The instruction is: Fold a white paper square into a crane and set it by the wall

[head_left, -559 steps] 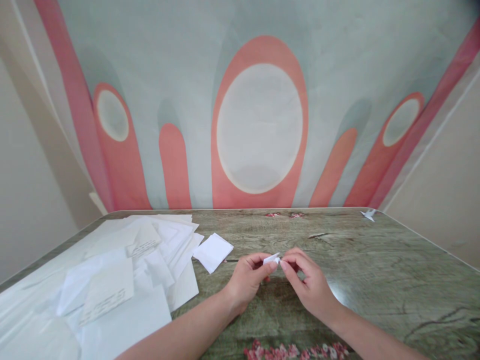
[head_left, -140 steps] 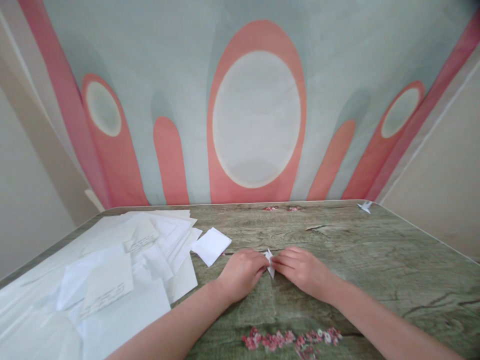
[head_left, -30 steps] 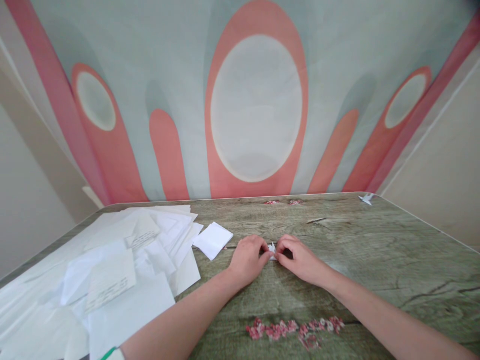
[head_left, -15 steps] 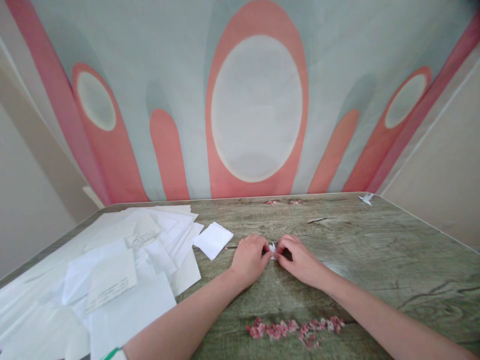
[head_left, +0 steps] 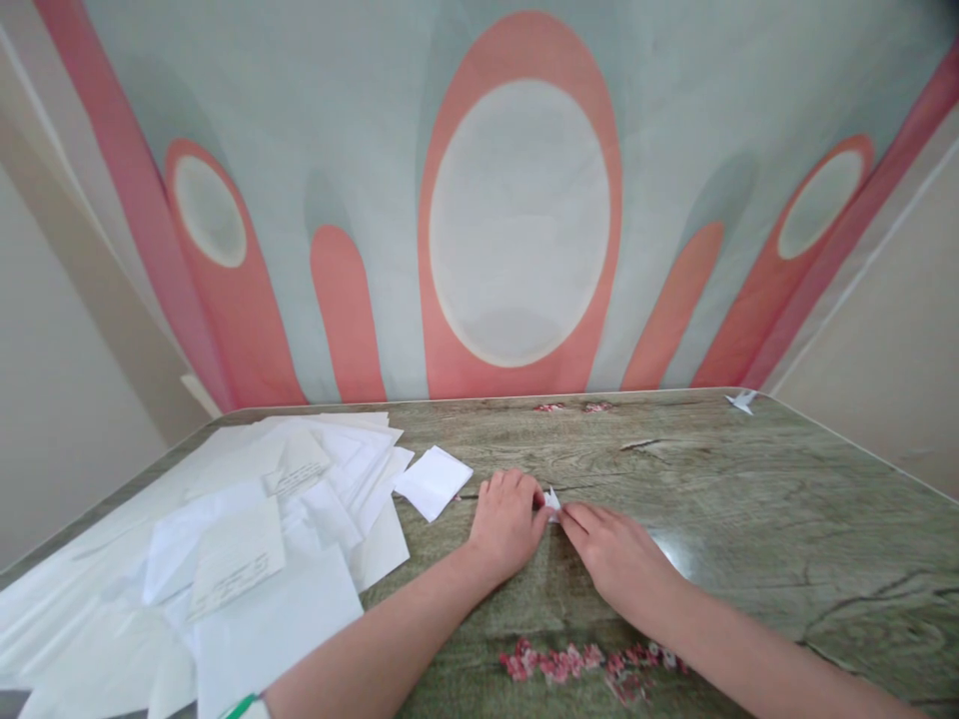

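A small piece of folded white paper (head_left: 552, 502) with pointed tips sits between my two hands, low over the wood-grain table. My left hand (head_left: 508, 519) pinches its left side between thumb and fingers. From the right, my right hand (head_left: 618, 551) has its fingers pressed together on the lower right edge of the paper, palm turned down. Most of the paper is hidden by the fingertips. A small stack of white paper squares (head_left: 434, 483) lies just left of my left hand.
Loose white sheets (head_left: 285, 619) spread over the table's left side, some with writing. A small folded paper shape (head_left: 741, 401) rests at the far right corner. The wood-grain table (head_left: 756, 519) has printed pink flowers (head_left: 554, 661). Behind it hangs a patterned cloth (head_left: 390, 200).
My right hand has turned palm down and its fingers have flattened from a rounded pinch. More of the paper's pointed tip shows. The whole view has shifted slightly.
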`<state>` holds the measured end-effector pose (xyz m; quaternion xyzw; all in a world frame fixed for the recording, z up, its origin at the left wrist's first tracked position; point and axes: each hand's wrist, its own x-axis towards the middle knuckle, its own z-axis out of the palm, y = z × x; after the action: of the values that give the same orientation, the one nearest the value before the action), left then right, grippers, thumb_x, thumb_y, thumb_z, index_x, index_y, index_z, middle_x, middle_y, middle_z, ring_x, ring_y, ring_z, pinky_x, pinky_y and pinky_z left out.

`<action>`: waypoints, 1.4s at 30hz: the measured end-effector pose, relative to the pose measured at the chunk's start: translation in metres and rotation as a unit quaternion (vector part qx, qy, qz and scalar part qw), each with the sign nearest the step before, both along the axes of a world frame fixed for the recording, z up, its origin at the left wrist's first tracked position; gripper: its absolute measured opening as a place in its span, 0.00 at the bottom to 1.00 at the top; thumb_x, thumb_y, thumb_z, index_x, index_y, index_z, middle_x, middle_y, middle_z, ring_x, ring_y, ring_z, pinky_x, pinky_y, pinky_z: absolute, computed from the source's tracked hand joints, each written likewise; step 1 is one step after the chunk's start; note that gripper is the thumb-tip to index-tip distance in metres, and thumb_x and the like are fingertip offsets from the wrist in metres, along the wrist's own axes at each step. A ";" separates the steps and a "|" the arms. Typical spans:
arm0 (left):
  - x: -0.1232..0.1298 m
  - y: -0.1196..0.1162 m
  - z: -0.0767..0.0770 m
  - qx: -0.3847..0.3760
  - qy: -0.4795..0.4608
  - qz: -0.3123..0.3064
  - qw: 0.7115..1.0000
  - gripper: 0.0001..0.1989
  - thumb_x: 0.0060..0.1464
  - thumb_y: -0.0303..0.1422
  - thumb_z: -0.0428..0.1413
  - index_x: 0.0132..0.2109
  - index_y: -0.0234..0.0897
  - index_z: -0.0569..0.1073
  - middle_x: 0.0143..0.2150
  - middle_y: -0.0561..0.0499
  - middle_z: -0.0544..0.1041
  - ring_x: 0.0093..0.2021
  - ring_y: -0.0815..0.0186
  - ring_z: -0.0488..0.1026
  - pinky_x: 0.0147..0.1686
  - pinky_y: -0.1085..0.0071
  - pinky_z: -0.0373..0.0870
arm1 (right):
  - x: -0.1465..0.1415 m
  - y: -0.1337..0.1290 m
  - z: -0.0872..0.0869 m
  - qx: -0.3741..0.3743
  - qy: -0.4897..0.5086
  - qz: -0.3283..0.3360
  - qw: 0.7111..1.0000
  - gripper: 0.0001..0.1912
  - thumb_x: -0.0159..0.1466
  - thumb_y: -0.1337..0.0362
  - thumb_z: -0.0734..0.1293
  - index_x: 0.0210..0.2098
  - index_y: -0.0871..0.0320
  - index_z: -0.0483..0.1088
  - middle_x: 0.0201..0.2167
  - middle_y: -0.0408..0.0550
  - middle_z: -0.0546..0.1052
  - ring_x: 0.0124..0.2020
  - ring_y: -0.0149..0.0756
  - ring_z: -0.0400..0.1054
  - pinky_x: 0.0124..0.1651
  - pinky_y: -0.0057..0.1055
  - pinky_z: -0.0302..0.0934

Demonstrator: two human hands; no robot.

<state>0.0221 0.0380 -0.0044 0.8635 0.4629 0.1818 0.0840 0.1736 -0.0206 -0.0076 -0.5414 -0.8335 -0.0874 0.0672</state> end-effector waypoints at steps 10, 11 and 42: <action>-0.002 0.002 0.002 -0.005 0.001 0.014 1.000 0.09 0.54 0.40 0.52 0.36 0.39 0.68 0.39 0.48 0.67 0.44 0.57 0.62 0.41 0.62 0.57 | -0.003 0.000 0.001 0.008 -0.071 -0.016 0.997 0.19 0.58 0.79 0.57 0.47 0.63 0.69 0.36 0.55 0.73 0.36 0.44 0.69 0.35 0.37 0.63; -0.002 0.002 0.001 -0.004 -0.001 0.015 1.000 0.10 0.53 0.41 0.53 0.36 0.39 0.68 0.39 0.49 0.67 0.44 0.57 0.62 0.41 0.62 0.57 | -0.003 0.000 0.003 0.006 -0.077 -0.020 0.997 0.19 0.58 0.78 0.57 0.46 0.63 0.69 0.35 0.55 0.73 0.35 0.44 0.69 0.34 0.37 0.62; -0.011 0.007 -0.010 0.010 -0.057 0.011 0.998 0.14 0.46 0.41 0.58 0.39 0.40 0.68 0.40 0.50 0.67 0.43 0.58 0.63 0.42 0.63 0.58 | 0.025 0.041 -0.018 -0.024 0.385 -0.076 0.920 0.08 0.57 0.64 0.63 0.35 0.57 0.70 0.34 0.46 0.73 0.34 0.36 0.66 0.39 0.33 0.58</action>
<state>0.0109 0.0449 -0.0144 0.8476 0.4646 0.2361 0.1000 0.1985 0.0209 -0.0252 -0.5963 -0.7018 0.1425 0.3628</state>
